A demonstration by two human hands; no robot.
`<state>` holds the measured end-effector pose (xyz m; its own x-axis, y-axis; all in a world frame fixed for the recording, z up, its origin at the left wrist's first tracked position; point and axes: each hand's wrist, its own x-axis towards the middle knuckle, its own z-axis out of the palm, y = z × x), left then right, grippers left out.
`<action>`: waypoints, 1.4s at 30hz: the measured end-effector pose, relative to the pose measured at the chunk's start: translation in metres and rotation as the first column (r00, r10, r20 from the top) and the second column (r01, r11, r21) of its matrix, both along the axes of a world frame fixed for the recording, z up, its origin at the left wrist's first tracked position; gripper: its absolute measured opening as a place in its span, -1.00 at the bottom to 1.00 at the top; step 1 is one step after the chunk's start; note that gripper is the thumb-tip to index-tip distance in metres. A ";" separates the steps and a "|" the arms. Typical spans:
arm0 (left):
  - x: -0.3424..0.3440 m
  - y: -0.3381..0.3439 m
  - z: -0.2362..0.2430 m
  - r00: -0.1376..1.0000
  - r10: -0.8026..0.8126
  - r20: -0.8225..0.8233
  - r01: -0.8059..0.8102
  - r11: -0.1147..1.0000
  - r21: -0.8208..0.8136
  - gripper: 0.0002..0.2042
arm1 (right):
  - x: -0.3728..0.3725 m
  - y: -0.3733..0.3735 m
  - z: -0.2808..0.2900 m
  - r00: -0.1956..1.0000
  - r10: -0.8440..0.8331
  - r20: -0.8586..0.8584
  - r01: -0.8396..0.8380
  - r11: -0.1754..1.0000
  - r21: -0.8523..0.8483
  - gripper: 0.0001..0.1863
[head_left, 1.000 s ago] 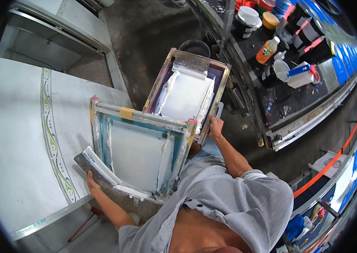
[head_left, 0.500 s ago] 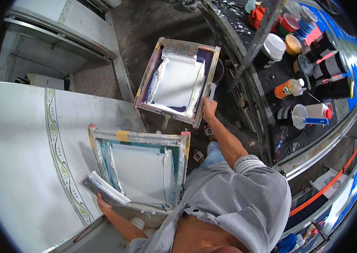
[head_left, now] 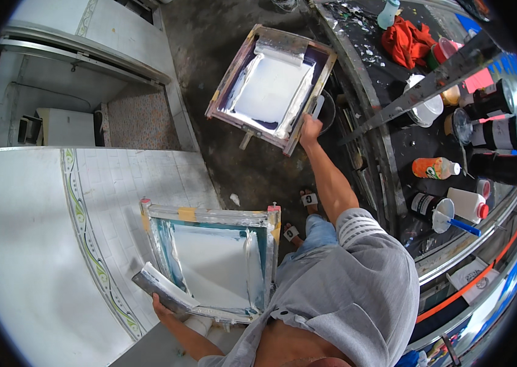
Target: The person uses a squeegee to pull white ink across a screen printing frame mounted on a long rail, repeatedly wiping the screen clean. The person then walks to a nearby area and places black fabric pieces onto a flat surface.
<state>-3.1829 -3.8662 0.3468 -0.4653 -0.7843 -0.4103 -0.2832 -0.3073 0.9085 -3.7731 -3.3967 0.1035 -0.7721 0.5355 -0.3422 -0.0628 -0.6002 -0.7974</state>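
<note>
Squeegee (head_left: 162, 289) in the left hand (head_left: 162, 307), over a corner of the teal frame (head_left: 228, 217), and right hand (head_left: 311, 131) grips the purple frame (head_left: 231, 72)!

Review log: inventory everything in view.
Near screen: one, white and teal, lower centre.
Far screen: one, white and purple, upper centre.
Blade: one, grey, near screen's lower left.
Tables: at least two, white, left.
Bench: one, dark, right.
Tubs: several, mixed colours, on bench.
Bottle: one, orange, on bench.
Jug: one, white, on bench.
Cloth: one, red, bench's far end.
Bucket: one, dark, on floor.
Left hand: one, bare, on blade.
Right hand: one, bare, on far screen.
</note>
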 end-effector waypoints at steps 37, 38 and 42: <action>-0.314 0.110 -0.156 0.485 -0.858 -0.167 0.857 0.429 0.285 -0.56 | 0.461 0.046 0.000 0.942 0.186 0.279 -0.148 0.977 -0.153 -0.60; -0.307 0.118 -0.172 0.501 -0.845 -0.186 0.841 0.424 0.336 -0.58 | 0.462 0.062 0.003 0.918 0.197 0.345 -0.164 0.979 -0.123 -0.58; -0.267 0.146 -0.223 0.525 -0.817 -0.240 0.790 0.362 0.495 -0.60 | 0.484 0.124 -0.018 0.879 0.290 0.379 -0.267 0.957 -0.112 -0.60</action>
